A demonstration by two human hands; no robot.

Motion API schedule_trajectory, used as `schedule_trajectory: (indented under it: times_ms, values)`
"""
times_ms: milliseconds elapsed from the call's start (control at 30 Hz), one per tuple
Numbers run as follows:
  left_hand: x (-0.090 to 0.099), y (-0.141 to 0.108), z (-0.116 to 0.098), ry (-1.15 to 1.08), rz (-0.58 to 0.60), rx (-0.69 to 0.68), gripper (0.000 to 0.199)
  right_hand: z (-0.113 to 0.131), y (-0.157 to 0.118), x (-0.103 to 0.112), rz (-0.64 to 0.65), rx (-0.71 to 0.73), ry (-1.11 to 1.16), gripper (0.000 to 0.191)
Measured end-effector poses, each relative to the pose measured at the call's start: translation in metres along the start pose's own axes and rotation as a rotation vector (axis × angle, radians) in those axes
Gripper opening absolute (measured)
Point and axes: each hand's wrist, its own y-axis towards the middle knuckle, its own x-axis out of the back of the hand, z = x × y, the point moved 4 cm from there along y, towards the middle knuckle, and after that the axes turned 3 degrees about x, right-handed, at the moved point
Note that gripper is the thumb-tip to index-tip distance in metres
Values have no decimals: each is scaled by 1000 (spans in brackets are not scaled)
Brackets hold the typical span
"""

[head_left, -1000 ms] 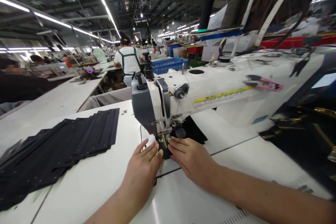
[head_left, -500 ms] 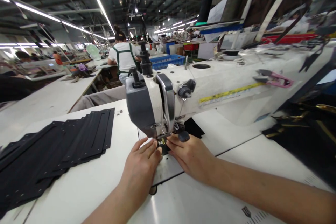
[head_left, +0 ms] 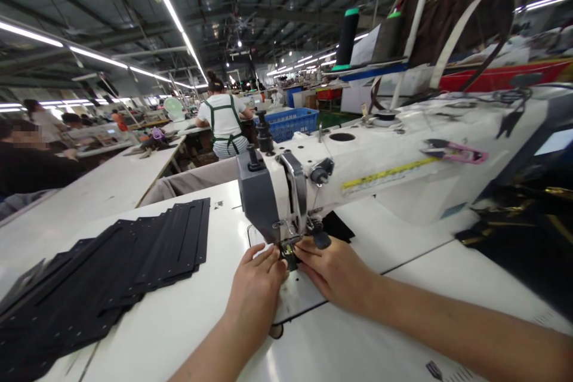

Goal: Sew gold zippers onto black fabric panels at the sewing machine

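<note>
A white and grey sewing machine [head_left: 264, 191] stands on a white table. My left hand [head_left: 261, 280] lies left of its needle area, fingers pressed together near the presser foot. From the right, my right hand [head_left: 333, 265] reaches to the same spot, its fingers bunched by the foot. Between the fingertips a small dark piece shows under the needle; the hands and machine head hide most of it, and what each hand grips is too hidden to name. Behind the machine head lies a black piece [head_left: 339, 227]. Flat black panels [head_left: 165, 245] lie overlapped on the left.
Pink-handled snips [head_left: 465, 154] rest on the machine arm. Black material with gold strips [head_left: 519, 227] lies at the right. A blue crate [head_left: 293, 123] stands behind. A person in a green apron [head_left: 221, 113] faces away; another person [head_left: 36, 158] sits at far left.
The view has shifted, so the machine, hands and panels appear a little further right and lower. Both hands stay by the needle, with little visible movement against the machine.
</note>
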Motion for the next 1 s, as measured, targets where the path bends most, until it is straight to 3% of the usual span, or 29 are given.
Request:
schedule_trajectory:
  times_ms: [433,700,867,1000]
  values:
    - [6,7,-2,-42,86,74,7,-2,3,1,30,28,-35,16]
    - [4,4,-1,-37,57,98,7,-1,4,-4,39,-22,-1,19]
    - [3,2,5,-8,62,87,8,-12,1,15,221,47,31,25]
    - [17,4,-8,18,43,59,10,-40,-6,39,340,-33,-276,22]
